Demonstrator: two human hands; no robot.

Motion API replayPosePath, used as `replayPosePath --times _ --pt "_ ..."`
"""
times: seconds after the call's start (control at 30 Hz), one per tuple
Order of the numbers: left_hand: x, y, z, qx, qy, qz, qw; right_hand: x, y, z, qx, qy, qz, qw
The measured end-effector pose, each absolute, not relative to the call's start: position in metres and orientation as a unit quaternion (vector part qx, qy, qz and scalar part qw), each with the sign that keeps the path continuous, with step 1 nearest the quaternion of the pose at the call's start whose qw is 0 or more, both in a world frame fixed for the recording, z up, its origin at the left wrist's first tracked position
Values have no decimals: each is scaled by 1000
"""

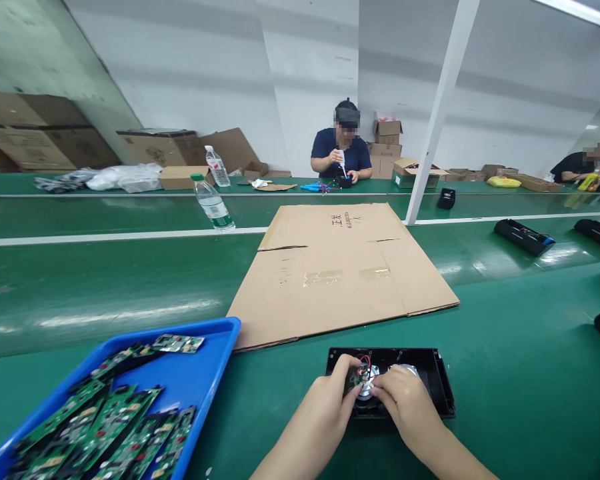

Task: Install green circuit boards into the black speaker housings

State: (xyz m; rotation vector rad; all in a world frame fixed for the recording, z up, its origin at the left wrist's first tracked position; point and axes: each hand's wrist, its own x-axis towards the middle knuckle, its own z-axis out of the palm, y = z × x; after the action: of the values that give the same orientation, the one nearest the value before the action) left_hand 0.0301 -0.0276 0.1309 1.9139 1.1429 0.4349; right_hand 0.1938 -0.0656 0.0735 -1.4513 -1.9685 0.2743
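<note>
An open black speaker housing lies on the green bench in front of me, with round silver speaker backs inside it. My left hand reaches in from the left, thumb and fingers closed around a small green circuit board. Red wires loop up beside its fingertips. From the right, my right hand pinches close to the board over the left speaker. Whatever sits between its fingertips is too small and covered to name.
To the left, a blue tray holds several green circuit boards. A flattened cardboard sheet lies beyond the housing. Water bottles stand back left. More black housings rest at right. A co-worker sits across, behind a white post.
</note>
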Motion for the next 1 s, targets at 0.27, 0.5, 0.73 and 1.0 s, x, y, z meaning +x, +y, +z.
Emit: replayPosePath --times 0.27,0.5,0.73,1.0 --pt "32 -29 127 780 437 152 421 191 -65 76 -542 -770 35 334" --pt "34 -31 121 814 381 165 407 187 -66 74 -537 -767 -66 347" --pt "33 -27 127 836 333 173 400 191 -69 71 -564 -728 -42 387" --pt "29 -28 130 862 313 159 367 197 -66 79 -519 -761 81 382"
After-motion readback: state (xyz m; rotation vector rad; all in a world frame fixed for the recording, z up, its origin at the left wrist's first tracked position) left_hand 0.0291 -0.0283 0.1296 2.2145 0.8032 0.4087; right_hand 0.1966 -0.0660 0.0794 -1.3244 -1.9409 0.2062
